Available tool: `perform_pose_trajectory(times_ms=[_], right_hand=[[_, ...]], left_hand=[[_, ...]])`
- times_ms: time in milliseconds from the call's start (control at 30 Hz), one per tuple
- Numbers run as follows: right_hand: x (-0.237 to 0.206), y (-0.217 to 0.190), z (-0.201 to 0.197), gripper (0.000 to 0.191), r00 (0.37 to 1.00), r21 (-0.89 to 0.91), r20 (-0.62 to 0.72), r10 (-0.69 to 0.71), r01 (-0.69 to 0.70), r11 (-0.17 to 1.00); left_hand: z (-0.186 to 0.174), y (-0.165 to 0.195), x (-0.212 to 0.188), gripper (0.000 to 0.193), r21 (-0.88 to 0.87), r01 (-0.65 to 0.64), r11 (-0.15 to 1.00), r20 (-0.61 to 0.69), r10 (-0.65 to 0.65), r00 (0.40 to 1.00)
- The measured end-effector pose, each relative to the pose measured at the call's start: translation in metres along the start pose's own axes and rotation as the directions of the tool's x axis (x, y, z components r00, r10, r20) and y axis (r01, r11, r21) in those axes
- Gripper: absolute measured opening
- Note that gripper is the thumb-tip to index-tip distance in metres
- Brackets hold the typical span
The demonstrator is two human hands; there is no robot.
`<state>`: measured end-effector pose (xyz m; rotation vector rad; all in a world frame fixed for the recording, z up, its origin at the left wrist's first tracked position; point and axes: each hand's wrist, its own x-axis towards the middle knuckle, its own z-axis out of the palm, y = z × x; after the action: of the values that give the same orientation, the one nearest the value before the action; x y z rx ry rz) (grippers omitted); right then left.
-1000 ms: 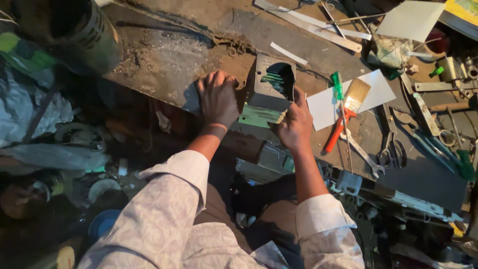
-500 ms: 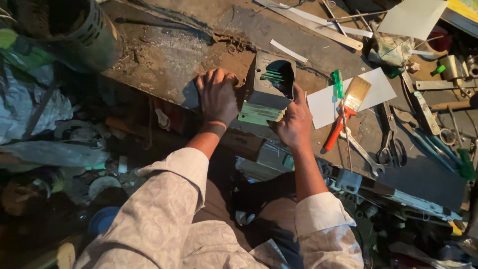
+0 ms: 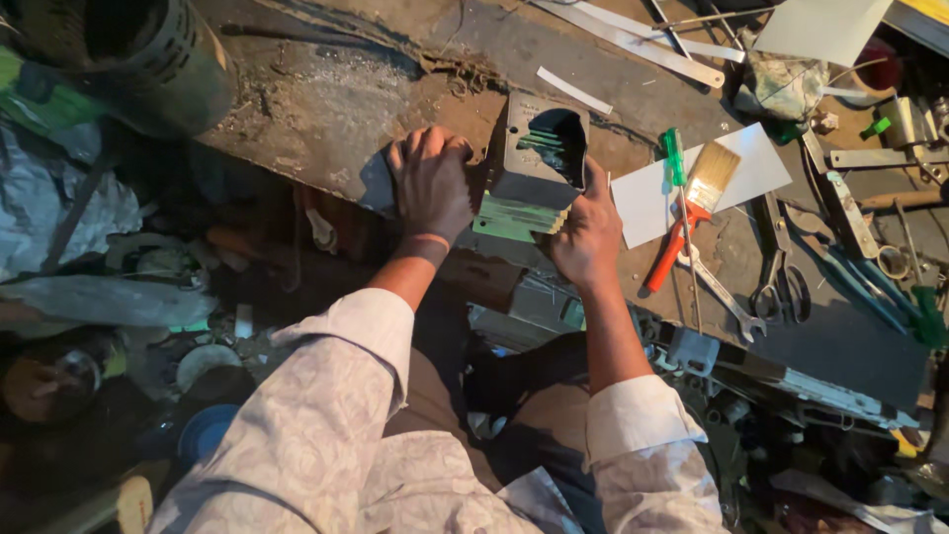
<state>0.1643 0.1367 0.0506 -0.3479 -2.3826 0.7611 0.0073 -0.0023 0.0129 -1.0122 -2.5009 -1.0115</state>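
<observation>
Dusty, cluttered counter (image 3: 326,109) holds the grey metal block with green plates (image 3: 534,168), both hands, left (image 3: 432,188) and right (image 3: 588,232), pressing its sides to steady it.

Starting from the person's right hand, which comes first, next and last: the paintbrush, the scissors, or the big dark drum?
From the right hand, in the head view:
1. Paintbrush, just right on the white sheet.
2. Scissors, farther right.
3. Big dark drum, far left, top corner.
</observation>
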Motion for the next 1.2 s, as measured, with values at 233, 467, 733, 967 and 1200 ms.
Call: perform_pose_trajectory(times_ms=[233, 467, 733, 967, 1200], right_hand=[[-0.0011, 0.0005, 0.0009, 0.04, 1.0, 0.012, -0.024, 0.004, -0.004, 1.0], [-0.0016, 0.0035, 0.0013, 0.038, 1.0, 0.022, -0.023, 0.002, -0.001, 1.0], [-0.0027, 0.0013, -0.0001, 0.041, 1.0, 0.029, -0.014, 0.005, -0.005, 1.0], [-0.0005, 0.001, 0.0009, 0.039, 1.0, 0.0, -0.026, -0.017, 0.017, 1.0], [-0.0015, 0.0021, -0.0006, 0.041, 1.0, -0.027, 0.007, 0.014, -0.014, 1.0]], left_hand=[[0.0038, -0.0005, 0.0, 0.024, 0.086, -0.005, 0.996, -0.041, 0.008, 0.999], [0.0046, 0.0003, -0.0001, 0.018, 0.025, -0.011, 1.0, -0.077, 0.013, 0.997], [-0.0008, 0.0025, -0.0002, 0.018, 0.045, 0.034, 0.998, 0.022, -0.035, 0.999], [-0.0005, 0.0022, 0.0018, 0.02, 0.05, 0.008, 0.999, -0.038, -0.006, 0.999], [0.0006, 0.0003, 0.0007, 0.027, 0.036, -0.036, 0.999, -0.052, 0.038, 0.998]])
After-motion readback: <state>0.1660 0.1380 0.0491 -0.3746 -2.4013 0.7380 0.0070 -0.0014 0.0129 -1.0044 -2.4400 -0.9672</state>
